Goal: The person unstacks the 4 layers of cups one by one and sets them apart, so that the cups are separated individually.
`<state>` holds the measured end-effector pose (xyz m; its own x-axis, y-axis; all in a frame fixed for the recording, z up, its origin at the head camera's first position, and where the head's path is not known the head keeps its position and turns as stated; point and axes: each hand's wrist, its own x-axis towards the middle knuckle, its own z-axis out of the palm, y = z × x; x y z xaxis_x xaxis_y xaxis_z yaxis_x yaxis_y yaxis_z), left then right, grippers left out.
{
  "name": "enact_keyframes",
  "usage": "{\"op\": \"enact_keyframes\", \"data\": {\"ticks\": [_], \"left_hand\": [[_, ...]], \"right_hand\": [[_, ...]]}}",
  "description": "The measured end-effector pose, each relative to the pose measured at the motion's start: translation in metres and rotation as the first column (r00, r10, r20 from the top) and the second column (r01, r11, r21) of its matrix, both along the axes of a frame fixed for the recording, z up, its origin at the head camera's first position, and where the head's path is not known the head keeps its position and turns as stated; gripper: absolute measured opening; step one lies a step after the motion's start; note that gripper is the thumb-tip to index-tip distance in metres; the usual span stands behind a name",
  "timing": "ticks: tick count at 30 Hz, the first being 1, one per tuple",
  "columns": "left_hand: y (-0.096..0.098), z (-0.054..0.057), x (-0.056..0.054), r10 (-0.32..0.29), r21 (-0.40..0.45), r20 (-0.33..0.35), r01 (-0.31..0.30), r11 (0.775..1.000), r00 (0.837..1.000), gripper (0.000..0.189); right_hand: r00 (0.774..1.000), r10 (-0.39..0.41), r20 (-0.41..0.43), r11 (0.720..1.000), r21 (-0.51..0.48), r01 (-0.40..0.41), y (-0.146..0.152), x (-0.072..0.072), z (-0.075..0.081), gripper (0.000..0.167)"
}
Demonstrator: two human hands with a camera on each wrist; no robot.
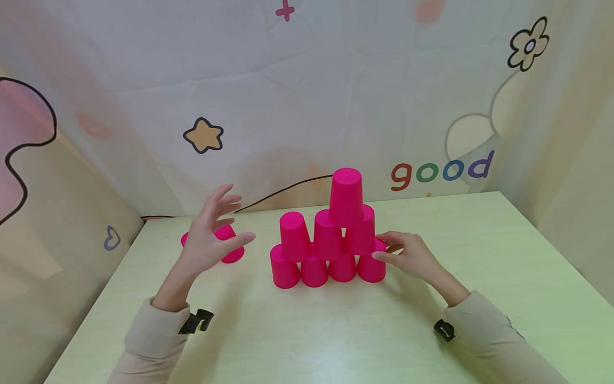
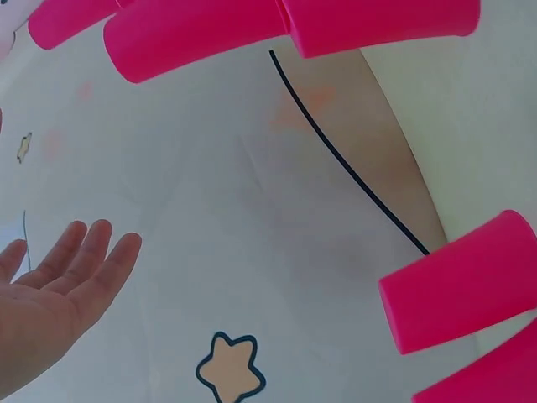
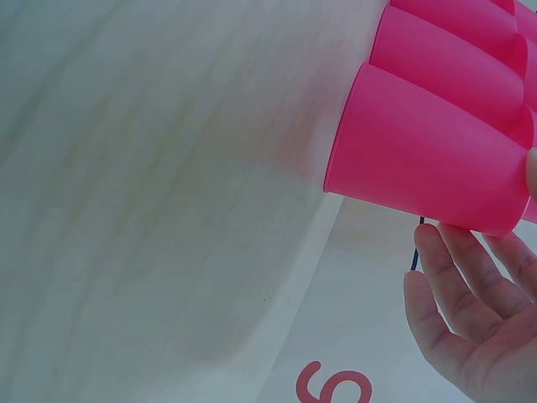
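Sleeves (image 1: 158, 333) come first, cuffs back from the wrists, forearms reaching in from both sides over the table (image 1: 312, 336). The right hand (image 1: 408, 257) is set low with its palm turned toward the stack; it holds the end cup (image 1: 371, 271), rightmost in the bottom row, lightly between thumb and fingertips, high on the wall near the closed end. The left hand (image 1: 206, 238) is raised, fingers spread and thumb well apart, a wide grip with nothing in it.

The step in hand looks like steadying or trueing that end cup. Light, even pressure from both sides should serve best, since this cup helps bear the row above and a sideways shove could unsettle it. Any nudge ought to be slow and kept flat along the tabletop, and the thumb should come off straight so that it does not drag the wall.

All cups in the stack (image 1: 328, 240) stand mouth down: four at the bottom, three above, and one top cup (image 1: 346, 197) over the right-hand pair of the middle row. That lopsided load asks for care on the right side.

Two loose cups (image 1: 233, 256) sit farther back, partly hidden behind the left hand; the backdrop (image 1: 297, 122) hangs beyond.
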<state>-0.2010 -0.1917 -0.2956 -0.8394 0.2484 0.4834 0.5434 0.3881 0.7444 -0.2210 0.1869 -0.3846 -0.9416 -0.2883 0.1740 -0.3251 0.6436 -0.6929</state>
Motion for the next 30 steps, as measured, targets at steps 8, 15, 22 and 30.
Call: {"op": "enact_keyframes", "data": {"ticks": [8, 15, 22, 30], "left_hand": [[0.016, 0.001, 0.001, -0.072, -0.033, -0.012, 0.072, 0.997, 0.997, 0.085], [0.032, 0.001, 0.000, -0.124, -0.018, -0.009, 0.123, 0.992, 0.992, 0.088], [0.054, 0.004, -0.005, -0.148, 0.022, 0.000, 0.148, 0.989, 0.989, 0.086], [0.080, 0.010, -0.010, -0.166, 0.138, -0.016, 0.167, 0.976, 0.986, 0.080]], "right_hand": [[1.000, -0.004, 0.016, 1.000, -0.005, 0.004, -0.001, 0.000, 0.000, 0.044], [1.000, -0.001, 0.020, 1.000, -0.004, 0.001, -0.002, 0.000, -0.001, 0.044], [1.000, -0.009, 0.022, 1.000, -0.002, 0.009, 0.000, -0.002, -0.003, 0.045], [1.000, -0.010, 0.026, 1.000, -0.008, 0.011, 0.000, -0.002, -0.004, 0.045]]}}
